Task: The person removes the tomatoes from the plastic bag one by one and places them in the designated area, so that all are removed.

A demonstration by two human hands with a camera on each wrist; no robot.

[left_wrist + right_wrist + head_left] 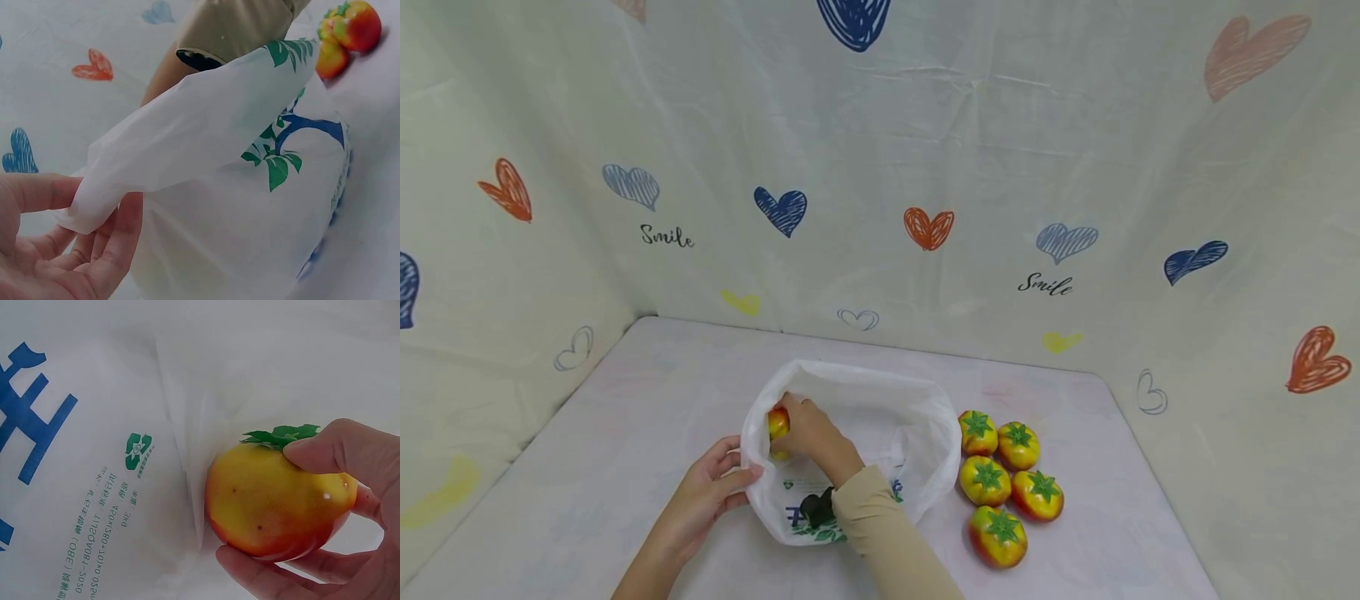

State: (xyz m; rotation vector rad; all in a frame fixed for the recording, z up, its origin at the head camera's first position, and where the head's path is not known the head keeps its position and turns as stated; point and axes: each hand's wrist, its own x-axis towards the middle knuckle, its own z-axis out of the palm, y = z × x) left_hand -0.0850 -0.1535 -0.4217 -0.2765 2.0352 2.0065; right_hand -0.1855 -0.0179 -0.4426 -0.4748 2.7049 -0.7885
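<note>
A white plastic bag [925,492] with green and blue print stands wide-mouthed on the table. My left hand [703,492] pinches its left rim between thumb and fingers; the left wrist view shows the bag's folded edge [137,150] in that grip. Inside the bag, near its left wall, my right hand [808,429] holds a red-and-yellow tomato [281,500] with a green leafy top. Thumb above and fingers below clasp it in the right wrist view, close to a crease in the plastic. The bag's far bottom is partly hidden by the right arm.
Several similar tomatoes [985,481] lie grouped on the table to the right of the bag. A pale table [647,400] carries everything. Behind and at both sides hangs a white curtain [850,275] printed with hearts. A dark object [816,508] shows at the right wrist.
</note>
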